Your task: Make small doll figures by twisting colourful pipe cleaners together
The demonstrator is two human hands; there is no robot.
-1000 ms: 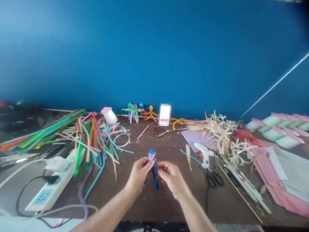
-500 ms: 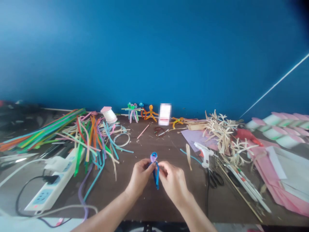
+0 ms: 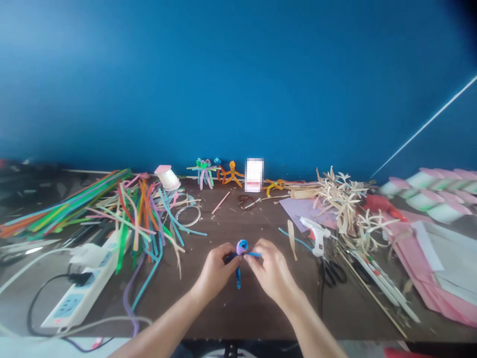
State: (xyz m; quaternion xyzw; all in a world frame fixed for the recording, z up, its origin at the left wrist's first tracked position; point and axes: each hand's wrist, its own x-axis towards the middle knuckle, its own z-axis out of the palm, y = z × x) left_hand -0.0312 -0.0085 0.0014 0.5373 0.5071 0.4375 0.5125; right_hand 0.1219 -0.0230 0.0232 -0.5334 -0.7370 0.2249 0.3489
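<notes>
Between my hands is a small pipe-cleaner figure (image 3: 242,247), with a coiled purple and blue head and blue limbs. My left hand (image 3: 218,268) is closed, pinching it from the left just below the coil. From the other side, my right hand (image 3: 269,266) pinches a blue limb that sticks out to the right. Another blue limb hangs down between the hands. The fingertips partly hide where the limbs join the head.
Loose pipe cleaners (image 3: 143,214) lie left, beside a power strip (image 3: 80,293). Small finished figures (image 3: 232,174) stand along the blue wall. To the right are a hot glue gun (image 3: 316,236), scissors (image 3: 331,272), dried-husk flowers (image 3: 337,196) and pink paper (image 3: 425,273).
The coiled head has turned and shifted slightly right. A blue limb that hung down beside the other now points out to the right in my right hand.
</notes>
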